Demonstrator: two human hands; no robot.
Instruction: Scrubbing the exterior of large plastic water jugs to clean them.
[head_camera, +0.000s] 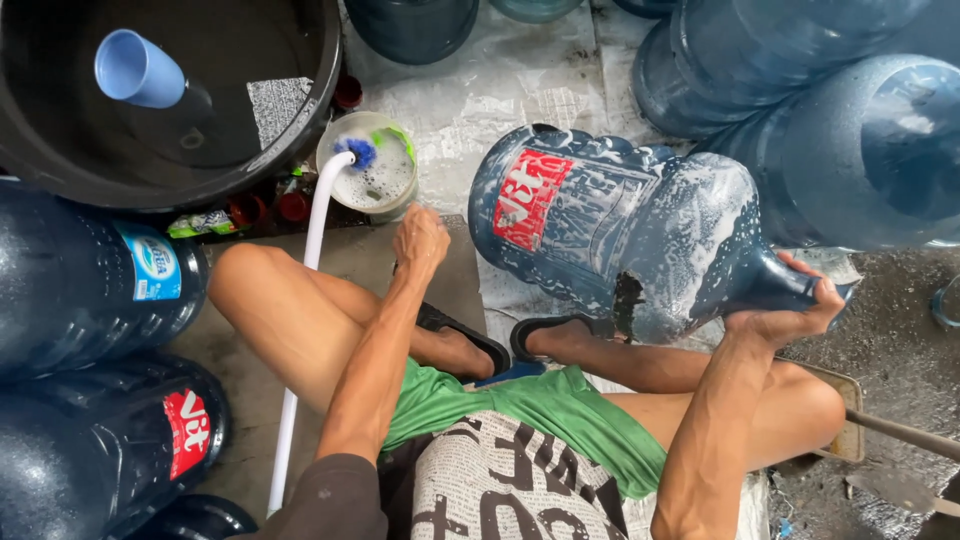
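2 hands are working over 1 large blue water jug, which is lying on its side on the wet floor in front of the seated person's feet.

- Right hand: curling around the jug's neck, holding it at the mouth end.
- Left hand: hanging loosely closed beside a white brush handle; whether it is gripping the handle I cannot tell.
- Brush head, blue bristles: sitting in a small white bucket of soapy water.
- Jug's long axis: running left to right across the view, base toward the bucket, neck pointing to the person's right and slightly nearer.
- Progress, as judged: suds are already covering the jug's shoulder and side, so outside soaping is looking largely done; rinsing is appearing still to come.
- Surroundings: 1 black tub with a pale blue cup, plus other blue jugs standing around.
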